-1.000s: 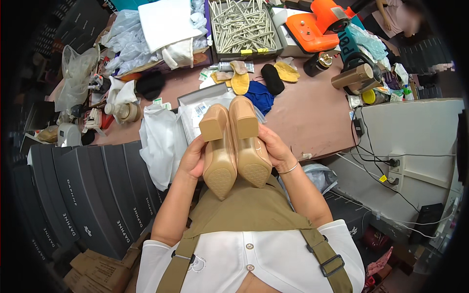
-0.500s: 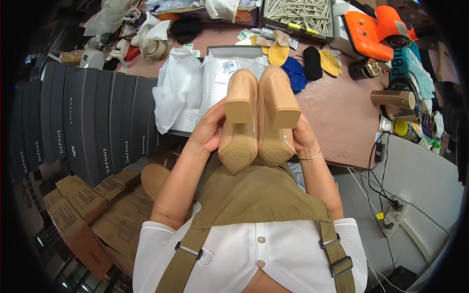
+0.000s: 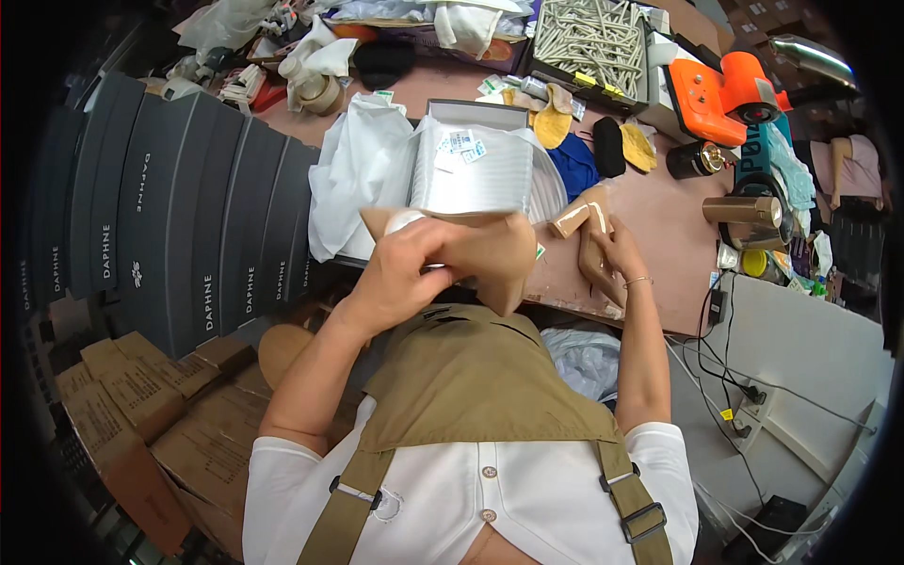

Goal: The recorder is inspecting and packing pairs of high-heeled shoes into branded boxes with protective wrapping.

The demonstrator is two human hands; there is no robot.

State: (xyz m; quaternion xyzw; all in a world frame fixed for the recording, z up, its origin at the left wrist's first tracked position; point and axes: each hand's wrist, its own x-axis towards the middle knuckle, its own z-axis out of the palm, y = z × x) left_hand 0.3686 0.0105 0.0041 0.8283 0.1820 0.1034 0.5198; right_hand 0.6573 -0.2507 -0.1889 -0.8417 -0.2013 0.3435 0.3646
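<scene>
Closest to the camera, above the olive apron bib [image 3: 471,377], the left hand [image 3: 400,273] is closed around a beige block-heel shoe [image 3: 490,259], fingers wrapped over its upper side, and holds it raised over the near edge of the brown worktable [image 3: 659,245]. The shoe is tilted, toe pointing down toward the apron; how firmly the thumb bears on the hidden side cannot be told. To the right, the right hand [image 3: 617,254] rests on a second beige shoe [image 3: 589,235] that lies on the table near its edge; the fingers are curled over the shoe, but whether they clamp it or merely steady it cannot be told. Just beyond the raised shoe stands an open white shoebox [image 3: 471,169] lined with white tissue paper [image 3: 363,179]. Further back lie yellow insoles [image 3: 551,122], a blue cloth [image 3: 574,165], an orange heat gun [image 3: 720,94] and a tray of metal rods [image 3: 589,38]. Risk assessment: the raised shoe is carried by one hand only, with its heavy heel to one side, so a slack grip could let it rotate and drop onto the table edge or the floor, scuffing the finish. The second shoe sits close to the edge; a sideways push of the right hand could slide it off.
</scene>
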